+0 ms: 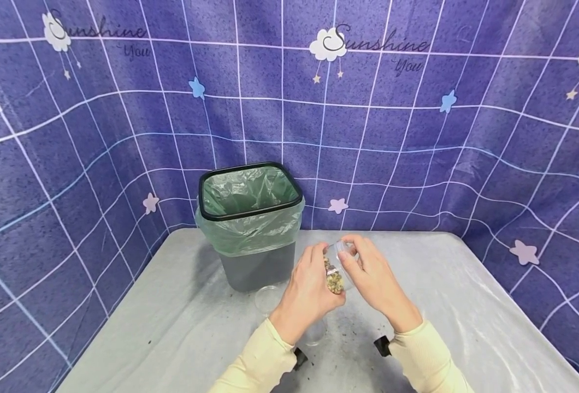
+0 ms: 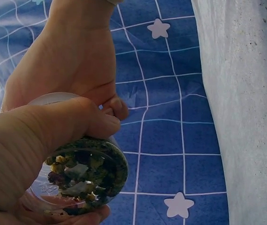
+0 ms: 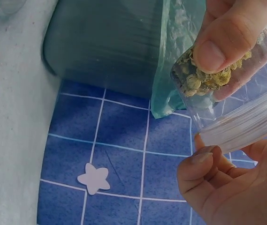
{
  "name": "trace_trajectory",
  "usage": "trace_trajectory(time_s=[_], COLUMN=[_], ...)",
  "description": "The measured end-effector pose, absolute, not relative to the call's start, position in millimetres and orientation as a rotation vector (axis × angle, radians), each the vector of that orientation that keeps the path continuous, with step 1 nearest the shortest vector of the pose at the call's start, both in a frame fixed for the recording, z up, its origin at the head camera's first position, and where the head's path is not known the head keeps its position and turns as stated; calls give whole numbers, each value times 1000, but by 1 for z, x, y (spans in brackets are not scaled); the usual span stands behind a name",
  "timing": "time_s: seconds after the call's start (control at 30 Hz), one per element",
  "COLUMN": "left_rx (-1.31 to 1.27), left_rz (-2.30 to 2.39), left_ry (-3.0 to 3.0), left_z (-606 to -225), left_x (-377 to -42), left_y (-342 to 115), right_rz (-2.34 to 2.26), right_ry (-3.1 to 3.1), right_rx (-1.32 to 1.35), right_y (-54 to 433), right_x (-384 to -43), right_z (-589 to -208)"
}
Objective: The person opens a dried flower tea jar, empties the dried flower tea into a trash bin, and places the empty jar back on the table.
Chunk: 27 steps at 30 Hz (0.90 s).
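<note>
Both hands are on a clear plastic jar point(image 3: 206, 110), held tilted above the table. Dried yellow-green flower buds point(image 1: 335, 283) lie gathered toward its base, with some darker bits point(image 2: 84, 173) among them. My left hand point(image 1: 306, 286) grips the jar's body, its thumb pressed across the side. At the other end, my right hand point(image 1: 375, 278) holds the ridged clear lid point(image 3: 246, 124) between thumb and curled fingers. The lid sits at the jar's mouth.
A grey bin point(image 1: 260, 267) with a green plastic liner point(image 1: 255, 234) stands at the back left, beyond the left hand. Clear round plastic pieces point(image 1: 268, 299) rest on the grey-covered table point(image 1: 171, 327). Dark crumbs are scattered nearby. Blue patterned cloth point(image 1: 368, 125) hangs behind.
</note>
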<state>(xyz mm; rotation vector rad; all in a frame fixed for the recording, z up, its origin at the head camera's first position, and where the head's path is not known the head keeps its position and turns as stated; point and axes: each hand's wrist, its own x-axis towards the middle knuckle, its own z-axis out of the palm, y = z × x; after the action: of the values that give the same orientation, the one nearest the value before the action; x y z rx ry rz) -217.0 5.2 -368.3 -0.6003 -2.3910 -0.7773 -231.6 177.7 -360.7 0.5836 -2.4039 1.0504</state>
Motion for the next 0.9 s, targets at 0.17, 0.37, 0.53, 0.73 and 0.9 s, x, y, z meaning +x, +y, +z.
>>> trace_trajectory(time_s=[0.17, 0.37, 0.53, 0.73, 0.9], left_rx=[-612, -629, -643, -642, -628], left_rz=[-800, -988, -978, -976, -948], left_ry=[-2418, -2497, -2495, -2506, -2515], left_z=[-367, -363, -360, -358, -356], left_x=[-217, -218, -216, -215, -214], left_y=[3, 0, -2, -3, -5], right_rz=[1047, 1022, 1009, 1000, 1018], right_ry=[-2391, -2336, -2320, -2357, -2411], right_rx=[596, 668, 710, 729, 741], right_y=[177, 178, 179, 181, 186], right_x=[-232, -232, -230, -227, -227], right_z=[-363, -363, -360, -356, -352])
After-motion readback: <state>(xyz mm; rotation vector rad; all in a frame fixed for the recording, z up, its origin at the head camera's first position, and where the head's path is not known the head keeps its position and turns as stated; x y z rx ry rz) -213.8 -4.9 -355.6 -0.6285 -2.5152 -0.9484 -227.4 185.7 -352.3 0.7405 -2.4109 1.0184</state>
